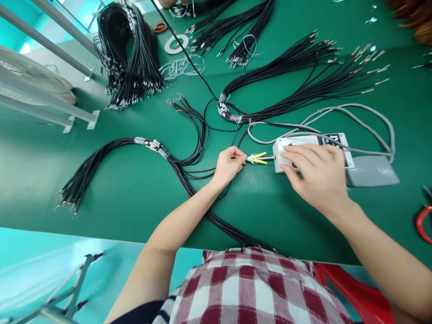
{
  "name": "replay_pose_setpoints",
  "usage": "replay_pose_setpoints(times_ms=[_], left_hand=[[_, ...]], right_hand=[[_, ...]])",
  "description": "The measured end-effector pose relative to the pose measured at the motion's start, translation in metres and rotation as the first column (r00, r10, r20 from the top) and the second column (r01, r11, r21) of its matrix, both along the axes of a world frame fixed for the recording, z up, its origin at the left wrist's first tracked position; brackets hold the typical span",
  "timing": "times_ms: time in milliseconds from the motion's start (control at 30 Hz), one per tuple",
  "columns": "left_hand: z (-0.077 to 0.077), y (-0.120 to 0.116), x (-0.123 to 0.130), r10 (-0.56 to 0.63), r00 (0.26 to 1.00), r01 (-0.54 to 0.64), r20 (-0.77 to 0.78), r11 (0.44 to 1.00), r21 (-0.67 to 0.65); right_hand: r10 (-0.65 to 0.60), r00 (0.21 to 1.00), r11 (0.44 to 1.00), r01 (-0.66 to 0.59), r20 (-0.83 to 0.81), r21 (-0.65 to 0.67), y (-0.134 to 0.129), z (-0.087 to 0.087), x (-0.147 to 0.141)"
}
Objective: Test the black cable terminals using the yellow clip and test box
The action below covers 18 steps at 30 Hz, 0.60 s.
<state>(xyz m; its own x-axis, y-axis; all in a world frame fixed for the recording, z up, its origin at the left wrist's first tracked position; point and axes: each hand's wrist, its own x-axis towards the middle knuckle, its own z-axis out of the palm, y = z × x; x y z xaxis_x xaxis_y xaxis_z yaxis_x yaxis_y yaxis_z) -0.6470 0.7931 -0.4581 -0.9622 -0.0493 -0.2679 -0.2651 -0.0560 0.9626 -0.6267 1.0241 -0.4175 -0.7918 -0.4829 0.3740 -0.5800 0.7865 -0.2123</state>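
Note:
My left hand (229, 166) is closed in a pinch on the end of a black cable (205, 174), left of a yellow-green forked clip (258, 158). The clip sits on a metal shaft coming out of a white box (279, 148). Over the top of this box lies my right hand (315, 173), thumb and fingers apart; whether it presses on the box I cannot tell. The cable belongs to a taped black bundle (178, 168) that runs from the left to the table's near edge. White strands by the clip are too small to make out.
A second taped bundle (270, 110) lies behind the box. A grey cord (381, 117) loops beside a grey pedal (373, 171). More cables (131, 54), a tape roll (176, 43) and orange-handled scissors (160, 28) are at the back left. Red-handled pliers (421, 222) show at right.

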Motion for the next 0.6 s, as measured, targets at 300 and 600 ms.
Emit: replay_pose_setpoints(times_ms=[300, 600], left_hand=[[-0.003, 0.000, 0.000, 0.010, 1.000, -0.010, -0.010, 1.000, -0.009], [0.002, -0.022, 0.006, 0.048, 0.998, -0.051, -0.042, 0.995, -0.087]], right_hand=[[-0.197, 0.977, 0.976, 0.187, -0.078, -0.115, 0.021, -0.037, 0.048], [-0.224, 0.963, 0.970, 0.206, -0.149, -0.128, 0.025, -0.053, 0.040]])
